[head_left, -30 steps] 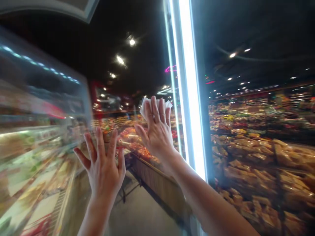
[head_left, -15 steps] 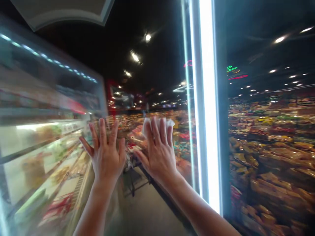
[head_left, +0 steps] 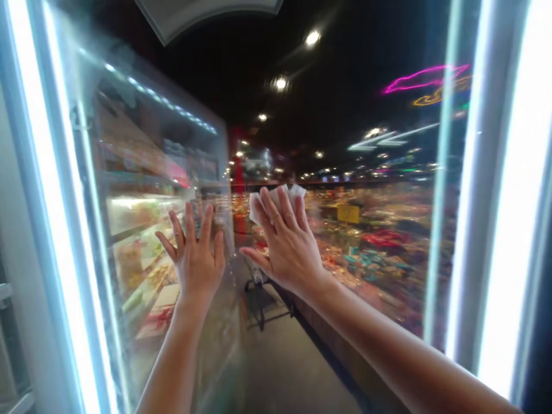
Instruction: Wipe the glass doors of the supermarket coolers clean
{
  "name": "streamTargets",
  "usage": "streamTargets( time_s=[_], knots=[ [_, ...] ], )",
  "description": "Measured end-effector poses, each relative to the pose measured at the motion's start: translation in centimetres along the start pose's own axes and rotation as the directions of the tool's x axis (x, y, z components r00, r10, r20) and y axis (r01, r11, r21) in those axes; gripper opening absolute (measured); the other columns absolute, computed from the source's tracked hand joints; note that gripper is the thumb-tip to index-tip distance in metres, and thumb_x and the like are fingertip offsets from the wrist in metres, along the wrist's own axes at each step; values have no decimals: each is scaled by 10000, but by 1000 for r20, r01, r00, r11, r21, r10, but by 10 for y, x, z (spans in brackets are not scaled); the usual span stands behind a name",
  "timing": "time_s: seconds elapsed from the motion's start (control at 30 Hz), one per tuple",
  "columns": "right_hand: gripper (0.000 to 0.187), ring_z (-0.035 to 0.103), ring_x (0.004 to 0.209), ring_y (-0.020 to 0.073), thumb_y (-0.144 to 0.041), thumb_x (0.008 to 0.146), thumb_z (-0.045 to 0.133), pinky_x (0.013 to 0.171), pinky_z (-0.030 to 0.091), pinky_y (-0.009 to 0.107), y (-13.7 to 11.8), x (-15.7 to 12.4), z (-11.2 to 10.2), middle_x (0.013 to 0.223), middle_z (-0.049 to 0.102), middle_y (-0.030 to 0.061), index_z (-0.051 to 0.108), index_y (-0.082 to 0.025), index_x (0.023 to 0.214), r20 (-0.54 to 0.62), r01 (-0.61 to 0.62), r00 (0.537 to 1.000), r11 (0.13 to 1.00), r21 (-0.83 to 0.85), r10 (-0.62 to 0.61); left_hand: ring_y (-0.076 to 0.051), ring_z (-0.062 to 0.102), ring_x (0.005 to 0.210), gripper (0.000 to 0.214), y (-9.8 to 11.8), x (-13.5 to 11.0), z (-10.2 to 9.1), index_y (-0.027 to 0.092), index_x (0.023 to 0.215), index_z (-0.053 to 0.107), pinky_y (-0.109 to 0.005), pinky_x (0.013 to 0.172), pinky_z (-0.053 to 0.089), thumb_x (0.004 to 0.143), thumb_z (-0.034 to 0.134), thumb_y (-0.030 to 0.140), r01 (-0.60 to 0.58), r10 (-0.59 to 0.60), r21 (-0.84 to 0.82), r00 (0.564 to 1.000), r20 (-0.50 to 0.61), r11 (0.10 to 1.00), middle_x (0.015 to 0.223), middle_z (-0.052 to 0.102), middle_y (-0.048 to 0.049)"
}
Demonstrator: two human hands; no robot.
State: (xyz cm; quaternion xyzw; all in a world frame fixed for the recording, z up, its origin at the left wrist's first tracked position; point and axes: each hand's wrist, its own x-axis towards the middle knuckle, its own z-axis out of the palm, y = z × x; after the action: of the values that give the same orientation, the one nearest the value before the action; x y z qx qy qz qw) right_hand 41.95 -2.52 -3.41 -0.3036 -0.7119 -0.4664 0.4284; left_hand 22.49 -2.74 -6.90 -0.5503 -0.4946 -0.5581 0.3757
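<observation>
My left hand (head_left: 198,261) is raised flat in front of me, palm away, fingers spread, with nothing seen in it. It appears to rest on a clear glass door pane. Beside it, to the right, my right hand (head_left: 291,247) lies flat over a white tissue (head_left: 256,208), fingers stretched and the thumb out to the side. The tissue's edges show around the fingertips, pressed between that hand and what looks like the same pane. Both palms are hidden.
Bright light strips (head_left: 56,207) (head_left: 509,207) border the pane on both sides. Beyond or reflected in it are lit shelves of goods (head_left: 150,259), a shopping cart (head_left: 261,287) on the aisle floor (head_left: 284,368) and blurred heaps of packaged produce (head_left: 366,259).
The view has swung left, bringing the left light strip in and pushing the right strip outward. Both hands sit slightly further right in the picture; the tissue stays under my right hand.
</observation>
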Motion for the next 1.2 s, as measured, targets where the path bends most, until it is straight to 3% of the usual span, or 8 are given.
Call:
streamTargets(
  time_s=[0.13,0.3,0.5,0.7,0.83,1.0,1.2],
  knots=[
    [943,-32,1632,354,-722,1008,341,1322,59,635,-26,31,17,1756,149,133,115,-94,1675,-45,-54,998,999,-4,54,-376,47,1630,592,-36,7,-5,325,1611,350,-739,1261,-19,1035,463,395,2,-2,-4,1000,1,1000,1741,217,-82],
    [987,-35,1634,337,-730,993,392,1331,65,603,-75,41,40,1746,193,149,96,-78,1672,2,3,1000,1000,-6,-3,-363,31,1632,578,-89,14,-9,319,1609,357,-732,1262,-32,1045,428,427,21,-20,-35,1000,15,999,1743,211,-83],
    [950,-19,1635,342,-750,995,339,1323,31,629,-127,92,72,1763,119,120,115,-132,1681,-6,-84,996,996,37,84,-336,5,1635,584,-153,23,-20,308,1610,356,-684,1278,-59,1042,446,412,-6,7,-24,1000,29,1000,1749,188,-82],
    [936,-52,1637,307,-715,1000,388,1340,35,585,-179,114,97,1763,139,94,148,-111,1673,38,-29,999,999,20,28,-312,-5,1637,578,-210,24,-26,317,1611,354,-662,1283,-73,1045,446,397,-33,34,-22,999,28,999,1746,197,-81],
    [916,4,1636,334,-720,1011,336,1341,-2,567,-195,138,103,1765,104,97,179,-99,1666,22,-105,994,994,-37,106,-323,-8,1637,575,-225,21,-29,321,1611,358,-648,1285,-95,1047,451,382,-65,66,-27,997,29,997,1758,158,-52],
    [943,-71,1634,309,-752,990,358,1343,-15,553,-222,100,113,1755,186,95,208,-105,1660,27,-69,997,995,-71,71,-334,-24,1636,645,-236,6,-30,296,1638,289,-657,1287,-80,1029,494,355,-102,104,-52,994,39,993,1765,114,-76],
    [902,-41,1637,304,-712,1008,372,1346,21,560,-218,98,102,1768,115,70,165,-140,1674,62,-126,990,989,-71,130,-336,-9,1636,640,-226,3,-29,323,1635,294,-655,1299,-65,1027,491,362,-57,63,-95,996,57,994,1767,102,-65]
  ],
)
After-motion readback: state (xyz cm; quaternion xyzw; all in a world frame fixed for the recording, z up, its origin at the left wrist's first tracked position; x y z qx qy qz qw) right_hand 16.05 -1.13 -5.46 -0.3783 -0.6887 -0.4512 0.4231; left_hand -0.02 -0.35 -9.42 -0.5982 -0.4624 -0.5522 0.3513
